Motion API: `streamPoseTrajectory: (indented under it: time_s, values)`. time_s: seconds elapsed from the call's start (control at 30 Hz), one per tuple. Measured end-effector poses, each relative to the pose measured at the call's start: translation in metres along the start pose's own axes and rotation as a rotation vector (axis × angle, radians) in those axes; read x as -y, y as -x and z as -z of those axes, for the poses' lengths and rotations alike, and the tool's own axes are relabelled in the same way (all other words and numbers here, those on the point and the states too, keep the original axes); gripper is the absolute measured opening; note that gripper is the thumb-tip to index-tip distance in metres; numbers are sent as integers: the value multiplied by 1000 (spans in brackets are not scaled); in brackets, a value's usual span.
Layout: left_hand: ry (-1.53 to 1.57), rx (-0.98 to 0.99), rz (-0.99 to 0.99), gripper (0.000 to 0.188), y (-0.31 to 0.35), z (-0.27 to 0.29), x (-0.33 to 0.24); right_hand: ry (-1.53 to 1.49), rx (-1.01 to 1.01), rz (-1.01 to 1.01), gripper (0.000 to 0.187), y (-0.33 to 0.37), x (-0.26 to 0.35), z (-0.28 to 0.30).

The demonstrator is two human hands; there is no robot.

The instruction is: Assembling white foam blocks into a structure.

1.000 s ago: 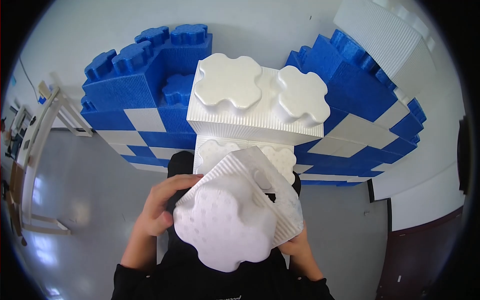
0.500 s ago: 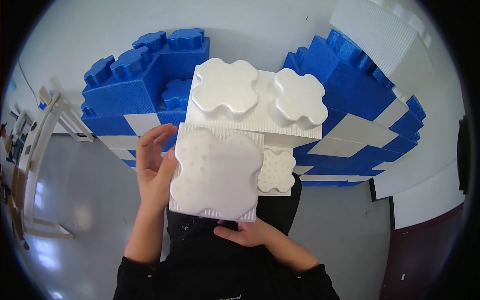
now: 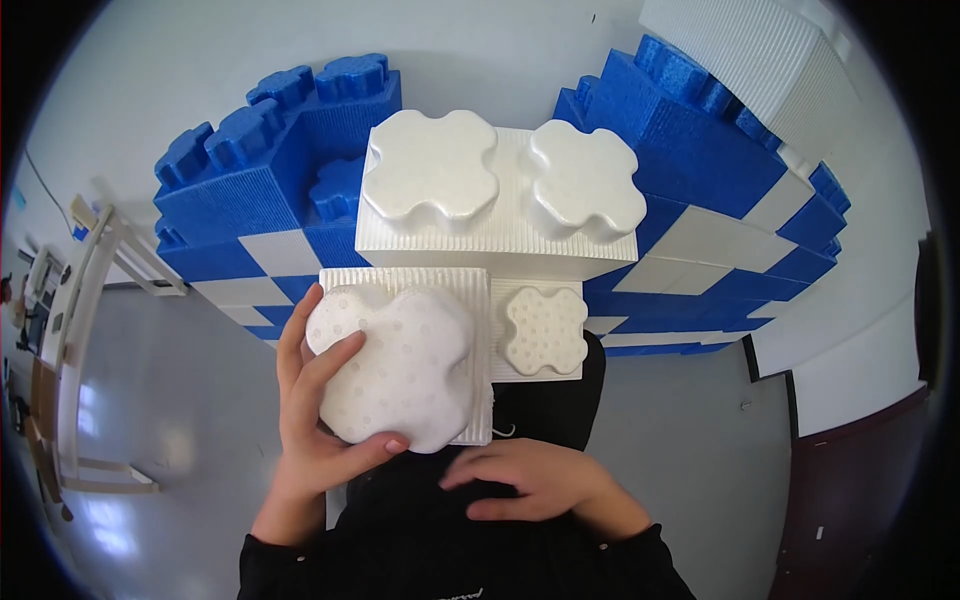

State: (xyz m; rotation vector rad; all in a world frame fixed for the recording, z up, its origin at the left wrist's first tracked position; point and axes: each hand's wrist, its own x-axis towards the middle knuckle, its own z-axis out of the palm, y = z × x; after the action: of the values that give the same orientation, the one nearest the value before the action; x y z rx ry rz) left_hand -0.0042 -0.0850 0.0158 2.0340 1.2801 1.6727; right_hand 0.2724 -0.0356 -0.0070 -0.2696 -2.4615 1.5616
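A white foam building block (image 3: 482, 345) with a ribbed top and one big lobed, faintly dimpled stud is in front of my body. My left hand (image 3: 312, 425) grips that stud from the left, with fingers over its top and thumb along its near side. Just below the block's near right corner is my right hand (image 3: 545, 480), its fingers apart and holding nothing. Beyond the held block, a longer white block (image 3: 512, 205) carries two smooth lobed studs. Lower down, beside the held block, another white block (image 3: 545, 335) shows one dimpled stud.
Stacked blue blocks (image 3: 235, 200) rise at the far left. A blue and white block stack (image 3: 700, 165) stands at the right, with a white ribbed block (image 3: 740, 60) on top. A white-framed table (image 3: 75, 330) is at the left. At the right rim is a dark red panel (image 3: 850, 500).
My left hand has shifted from the block's left side onto its stud. The held block has moved slightly left. My right hand has come further into view below it.
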Motion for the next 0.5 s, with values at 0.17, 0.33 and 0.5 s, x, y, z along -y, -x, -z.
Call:
streamPoseTrajectory:
  time_s: [0.17, 0.33, 0.5]
  values:
    - [-14, 21, 33, 80, -11, -6, -9, 32, -686, 194, 30, 14, 11, 3]
    - [-55, 78, 85, 81, -25, -10, -14, 239, -829, 176, 79, -24, -1, 10]
    - [-23, 68, 89, 81, -35, -10, -6, 186, -705, 211, 94, -52, -28, 12]
